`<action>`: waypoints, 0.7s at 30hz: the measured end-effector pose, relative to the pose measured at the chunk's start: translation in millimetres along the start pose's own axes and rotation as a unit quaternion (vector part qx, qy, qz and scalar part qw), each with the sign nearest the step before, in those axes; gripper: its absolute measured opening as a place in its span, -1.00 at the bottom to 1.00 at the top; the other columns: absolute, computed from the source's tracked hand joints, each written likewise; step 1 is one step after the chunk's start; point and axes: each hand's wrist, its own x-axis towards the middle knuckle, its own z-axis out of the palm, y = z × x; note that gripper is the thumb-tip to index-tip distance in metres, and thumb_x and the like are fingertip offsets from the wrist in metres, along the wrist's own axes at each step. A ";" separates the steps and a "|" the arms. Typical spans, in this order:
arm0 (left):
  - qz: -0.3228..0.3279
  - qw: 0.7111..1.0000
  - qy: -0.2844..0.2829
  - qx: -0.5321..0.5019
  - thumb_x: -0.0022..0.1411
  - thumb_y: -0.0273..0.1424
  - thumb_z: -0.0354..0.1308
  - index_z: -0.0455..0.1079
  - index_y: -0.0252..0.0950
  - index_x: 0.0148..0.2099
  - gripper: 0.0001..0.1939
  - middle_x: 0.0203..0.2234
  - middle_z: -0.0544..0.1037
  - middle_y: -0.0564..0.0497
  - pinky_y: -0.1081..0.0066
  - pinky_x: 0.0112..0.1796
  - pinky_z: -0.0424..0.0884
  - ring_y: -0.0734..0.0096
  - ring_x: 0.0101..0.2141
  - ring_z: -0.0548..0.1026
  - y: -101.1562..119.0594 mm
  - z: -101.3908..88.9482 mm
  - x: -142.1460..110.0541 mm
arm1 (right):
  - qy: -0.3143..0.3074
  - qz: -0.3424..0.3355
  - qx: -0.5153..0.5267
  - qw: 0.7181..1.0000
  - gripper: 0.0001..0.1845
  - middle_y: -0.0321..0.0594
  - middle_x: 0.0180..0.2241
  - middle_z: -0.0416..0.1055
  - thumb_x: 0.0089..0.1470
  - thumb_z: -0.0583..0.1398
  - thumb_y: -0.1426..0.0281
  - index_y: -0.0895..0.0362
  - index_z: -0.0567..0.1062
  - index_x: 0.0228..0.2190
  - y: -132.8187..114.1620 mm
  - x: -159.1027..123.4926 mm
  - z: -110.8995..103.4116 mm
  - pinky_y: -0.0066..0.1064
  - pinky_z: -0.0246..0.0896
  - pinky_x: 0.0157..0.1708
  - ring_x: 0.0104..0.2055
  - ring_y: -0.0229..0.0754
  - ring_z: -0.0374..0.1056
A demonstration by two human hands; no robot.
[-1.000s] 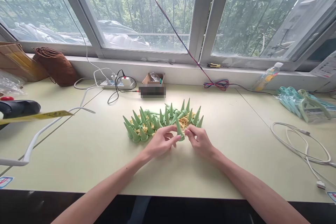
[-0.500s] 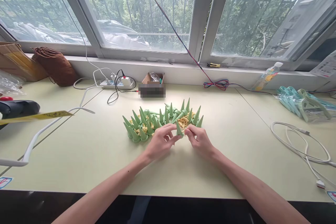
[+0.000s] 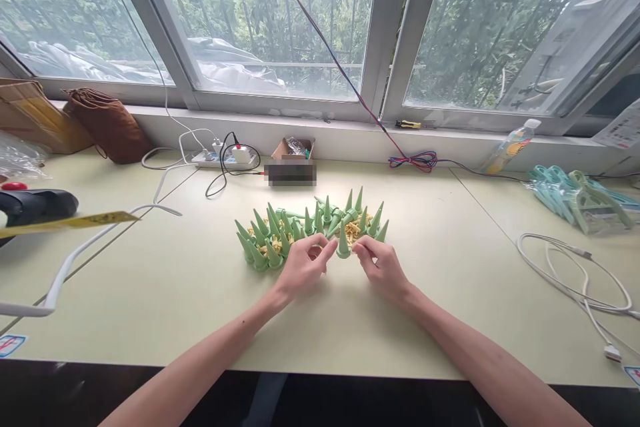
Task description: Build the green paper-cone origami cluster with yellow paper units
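Note:
Several green plastic cones [image 3: 280,230] stand in a cluster on the pale green table [image 3: 150,280], with small yellow pieces [image 3: 356,230] among them. One green cone [image 3: 343,244] stands upright at the cluster's near edge, between my two hands. My left hand [image 3: 301,268] is curled, its thumb and forefinger pinched against the cone's left side. My right hand [image 3: 383,268] is also curled, its fingertips pinched together at the cone's right base; what they hold, if anything, is hidden.
A white power strip [image 3: 225,159] with cables and a small cardboard box [image 3: 293,148] lie behind the cluster. A brown pouch [image 3: 107,125] and a black object [image 3: 35,205] sit left. White cable [image 3: 575,273], teal hangers [image 3: 580,199] and a bottle [image 3: 507,147] lie right.
The cone held between my hands has moved slightly away from me and now stands upright at the cluster's edge. Both hands followed it forward a little.

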 end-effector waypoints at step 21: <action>-0.087 0.990 -0.105 -0.039 0.30 0.07 0.02 0.54 -0.36 -0.37 -0.41 -0.69 0.43 0.02 0.50 -0.59 0.29 0.47 -0.67 0.39 -8.7 -0.7 3.4 | -0.026 0.003 -0.001 1.000 -0.68 -0.31 -0.54 0.26 0.33 0.04 0.25 0.11 0.36 -0.43 -0.6 -0.6 -1.1 -0.44 0.09 -0.52 -0.54 -0.28 0.15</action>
